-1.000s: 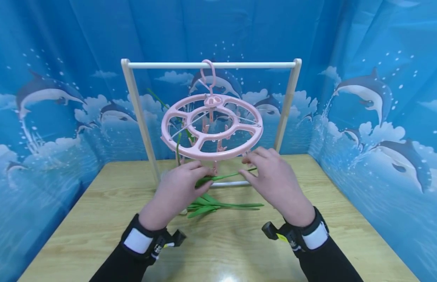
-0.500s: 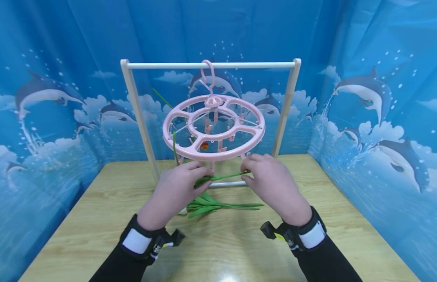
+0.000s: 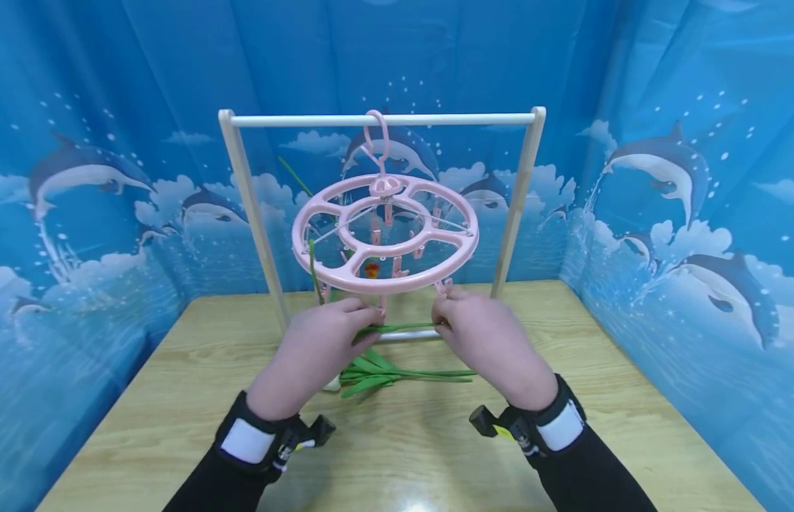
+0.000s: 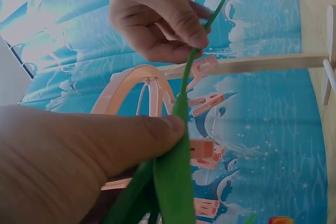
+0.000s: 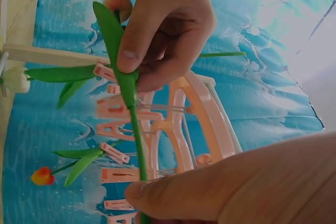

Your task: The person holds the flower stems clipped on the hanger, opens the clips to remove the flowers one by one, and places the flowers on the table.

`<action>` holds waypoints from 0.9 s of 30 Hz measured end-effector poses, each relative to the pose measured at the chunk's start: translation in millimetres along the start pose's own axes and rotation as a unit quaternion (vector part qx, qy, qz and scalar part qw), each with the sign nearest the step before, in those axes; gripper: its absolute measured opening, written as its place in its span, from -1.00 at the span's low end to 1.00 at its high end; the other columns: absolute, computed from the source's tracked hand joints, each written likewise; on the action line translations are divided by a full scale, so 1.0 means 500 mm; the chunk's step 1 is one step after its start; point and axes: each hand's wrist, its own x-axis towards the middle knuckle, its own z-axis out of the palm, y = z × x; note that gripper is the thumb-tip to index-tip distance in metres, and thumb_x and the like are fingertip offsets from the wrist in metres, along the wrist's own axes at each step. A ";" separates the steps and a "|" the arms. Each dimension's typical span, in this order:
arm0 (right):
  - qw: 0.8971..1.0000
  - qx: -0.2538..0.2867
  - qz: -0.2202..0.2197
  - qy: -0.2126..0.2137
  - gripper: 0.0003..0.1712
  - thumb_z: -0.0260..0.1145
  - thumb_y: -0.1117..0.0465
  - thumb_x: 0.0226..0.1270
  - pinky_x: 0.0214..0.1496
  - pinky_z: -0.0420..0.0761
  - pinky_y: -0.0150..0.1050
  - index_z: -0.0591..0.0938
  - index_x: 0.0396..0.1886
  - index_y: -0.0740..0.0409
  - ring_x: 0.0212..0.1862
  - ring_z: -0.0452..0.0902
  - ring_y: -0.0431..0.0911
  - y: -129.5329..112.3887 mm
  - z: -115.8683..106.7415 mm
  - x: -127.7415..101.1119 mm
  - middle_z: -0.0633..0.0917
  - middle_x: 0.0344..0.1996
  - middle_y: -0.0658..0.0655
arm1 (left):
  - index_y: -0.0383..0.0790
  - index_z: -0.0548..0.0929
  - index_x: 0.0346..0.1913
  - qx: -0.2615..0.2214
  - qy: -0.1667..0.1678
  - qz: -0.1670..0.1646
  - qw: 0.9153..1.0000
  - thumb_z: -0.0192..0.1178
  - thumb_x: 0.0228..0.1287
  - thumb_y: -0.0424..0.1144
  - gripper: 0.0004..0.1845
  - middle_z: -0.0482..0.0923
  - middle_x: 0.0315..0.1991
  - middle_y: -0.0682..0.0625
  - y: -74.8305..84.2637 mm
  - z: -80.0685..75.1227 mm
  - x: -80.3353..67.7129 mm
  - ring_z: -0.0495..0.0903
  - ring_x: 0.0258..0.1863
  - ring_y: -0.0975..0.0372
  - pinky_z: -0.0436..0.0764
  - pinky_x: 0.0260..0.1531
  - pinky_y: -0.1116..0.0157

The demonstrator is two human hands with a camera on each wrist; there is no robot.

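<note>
Both hands on one stem, right under the clip ring.

My left hand (image 3: 316, 348) pinches the leafy end of the long green artificial flower stem (image 3: 400, 328), my right hand (image 3: 489, 338) pinches its tip at 3 o'clock. I'd keep it taut and level between them, just below the round pink plastic clip hanger (image 3: 384, 235), above the wooden counter (image 3: 627, 398).

No readable text, label, brand or number anywhere — only dolphin-print pictures.
</note>
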 end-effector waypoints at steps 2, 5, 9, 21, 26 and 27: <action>1.000 0.000 -0.007 -0.010 -0.96 0.57 0.22 0.43 -0.27 0.75 -0.28 0.84 -0.19 0.04 -0.33 0.67 -0.21 -0.002 0.005 0.001 0.84 -0.22 -0.02 | 0.17 0.88 0.02 0.012 -0.004 0.003 1.000 0.60 0.29 0.00 -0.74 0.84 -0.14 0.22 -0.002 0.002 0.000 0.77 -0.31 0.37 0.66 -0.46 0.48; 1.000 -0.006 -0.015 -0.017 -0.96 0.55 0.24 0.44 -0.26 0.77 -0.26 0.84 -0.18 0.03 -0.32 0.70 -0.20 -0.004 0.011 0.002 0.85 -0.23 -0.01 | 0.20 0.88 0.02 0.022 -0.015 0.004 1.000 0.58 0.31 0.02 -0.75 0.84 -0.13 0.22 -0.002 0.002 0.001 0.77 -0.33 0.38 0.66 -0.47 0.47; 1.000 -0.006 -0.011 -0.027 -0.96 0.51 0.26 0.48 -0.28 0.74 -0.26 0.85 -0.17 0.03 -0.34 0.67 -0.19 -0.005 0.018 0.004 0.84 -0.23 0.01 | 0.24 0.87 0.06 0.028 -0.028 0.000 0.999 0.56 0.34 0.03 -0.74 0.83 -0.18 0.22 -0.003 0.002 0.001 0.73 -0.41 0.37 0.58 -0.56 0.47; 0.998 0.010 0.001 -0.063 -0.94 0.49 0.27 0.50 -0.27 0.71 -0.26 0.85 -0.17 0.03 -0.35 0.66 -0.18 -0.009 0.033 0.015 0.83 -0.25 0.01 | 0.19 0.84 -0.12 0.019 -0.057 -0.002 0.998 0.58 0.31 0.00 -0.85 0.77 -0.23 0.22 -0.008 0.013 0.002 0.69 -0.43 0.38 0.64 -0.52 0.43; 0.998 0.011 -0.004 -0.068 -0.94 0.51 0.28 0.47 -0.22 0.75 -0.19 0.85 -0.17 0.03 -0.29 0.71 -0.15 -0.010 0.048 0.019 0.82 -0.27 0.01 | 0.18 0.84 -0.16 0.021 -0.057 0.013 0.998 0.59 0.30 -0.01 -0.86 0.77 -0.27 0.24 -0.015 0.028 0.001 0.67 -0.46 0.41 0.64 -0.50 0.45; 0.998 0.011 -0.003 -0.069 -0.95 0.51 0.28 0.46 -0.21 0.75 -0.18 0.85 -0.19 0.03 -0.29 0.71 -0.14 -0.010 0.051 0.020 0.81 -0.28 0.01 | 0.18 0.84 -0.16 0.021 -0.058 0.014 0.998 0.59 0.30 -0.01 -0.86 0.77 -0.28 0.24 -0.017 0.031 0.001 0.67 -0.46 0.41 0.64 -0.49 0.45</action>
